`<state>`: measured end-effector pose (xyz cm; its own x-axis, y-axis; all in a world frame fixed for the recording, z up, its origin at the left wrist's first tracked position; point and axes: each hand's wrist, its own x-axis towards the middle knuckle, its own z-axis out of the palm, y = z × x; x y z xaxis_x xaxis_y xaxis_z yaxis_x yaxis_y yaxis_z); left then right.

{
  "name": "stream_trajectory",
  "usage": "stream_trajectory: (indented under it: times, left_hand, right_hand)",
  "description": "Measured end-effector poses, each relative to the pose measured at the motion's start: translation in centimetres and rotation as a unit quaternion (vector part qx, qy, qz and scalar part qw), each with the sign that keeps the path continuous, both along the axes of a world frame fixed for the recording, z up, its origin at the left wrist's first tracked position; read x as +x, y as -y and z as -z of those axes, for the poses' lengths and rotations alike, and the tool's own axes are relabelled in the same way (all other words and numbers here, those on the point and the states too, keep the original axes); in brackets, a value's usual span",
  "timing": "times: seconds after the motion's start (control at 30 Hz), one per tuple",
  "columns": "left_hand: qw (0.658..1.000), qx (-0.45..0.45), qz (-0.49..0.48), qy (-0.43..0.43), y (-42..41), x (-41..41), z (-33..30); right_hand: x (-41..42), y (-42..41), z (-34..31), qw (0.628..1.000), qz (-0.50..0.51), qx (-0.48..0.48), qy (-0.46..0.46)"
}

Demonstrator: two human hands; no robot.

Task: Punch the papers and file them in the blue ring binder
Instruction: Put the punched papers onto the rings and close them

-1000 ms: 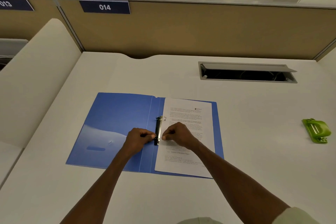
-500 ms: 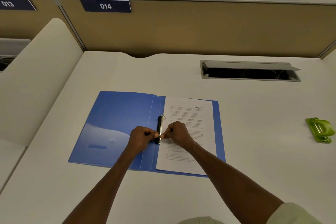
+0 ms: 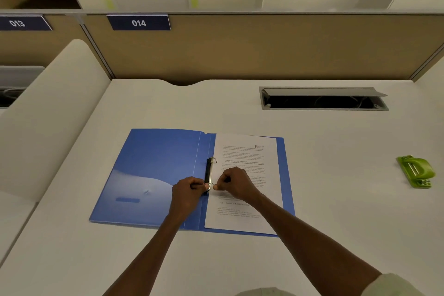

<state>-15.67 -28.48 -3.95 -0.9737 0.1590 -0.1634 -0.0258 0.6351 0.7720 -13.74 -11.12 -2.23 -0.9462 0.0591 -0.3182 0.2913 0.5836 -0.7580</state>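
Observation:
The blue ring binder lies open and flat on the white desk. Printed papers rest on its right half, their left edge at the black and silver ring mechanism on the spine. My left hand pinches the lower ring from the left. My right hand pinches the same ring from the right, lying over the papers. The lower ring looks closed between my fingertips. The upper ring shows at the mechanism's top end.
A green hole punch sits at the desk's right side. A cable slot with a raised grey lid is set into the desk behind the binder. A tan partition closes the back, and a white divider the left.
Both hands stay on the lower ring; the fingertips have drawn closer together around it. The view has shifted slightly.

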Motion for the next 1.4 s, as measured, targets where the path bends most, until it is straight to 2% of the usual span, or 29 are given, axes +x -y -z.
stream_trajectory:
  times: [0.13,0.23,0.3,0.37,0.6,0.77,0.9,1.1,1.23,1.33,1.4]
  left_hand:
    - [0.998,0.0,-0.061,0.012,-0.4,2.3,0.5]
    - [0.995,-0.001,-0.097,0.01,-0.7,3.9,0.7]
    - [0.994,0.0,-0.108,0.005,-0.9,4.7,0.8]
    - [0.994,-0.007,-0.108,0.001,-1.1,5.3,0.7]
    - [0.997,-0.02,-0.074,0.006,-2.2,6.6,-0.5]
    - [0.997,-0.074,-0.006,-0.018,-2.3,7.4,0.0]
    - [0.996,-0.088,-0.003,0.005,-2.9,8.2,-0.1]
    - [0.994,-0.05,-0.048,0.088,-3.1,7.3,0.0]
    - [0.99,0.02,-0.049,0.127,-3.0,6.8,0.3]
    - [0.957,0.138,-0.081,0.24,-3.1,6.5,0.4]
    - [0.932,0.186,-0.105,0.294,-3.0,6.3,0.3]
  right_hand:
    - [2.7,-1.9,0.4,0.997,0.057,0.046,-0.011]
    - [6.2,-3.1,0.8,0.98,0.126,0.154,-0.03]
    - [8.3,-3.7,0.9,0.958,0.165,0.233,-0.012]
    - [9.8,-4.1,0.8,0.944,0.202,0.259,0.026]
    - [11.2,-3.7,0.7,0.938,0.256,0.222,0.073]
    - [10.7,-3.8,0.1,0.937,0.285,0.176,0.1]
    - [10.5,-3.8,0.0,0.929,0.294,0.193,0.116]
    - [10.7,-3.5,-0.7,0.932,0.251,0.236,0.109]
    - [10.5,-3.9,-0.8,0.937,0.265,0.188,0.129]
    - [10.7,-4.8,-0.9,0.936,0.299,0.124,0.137]
    - [11.0,-5.7,-1.0,0.935,0.307,0.114,0.137]
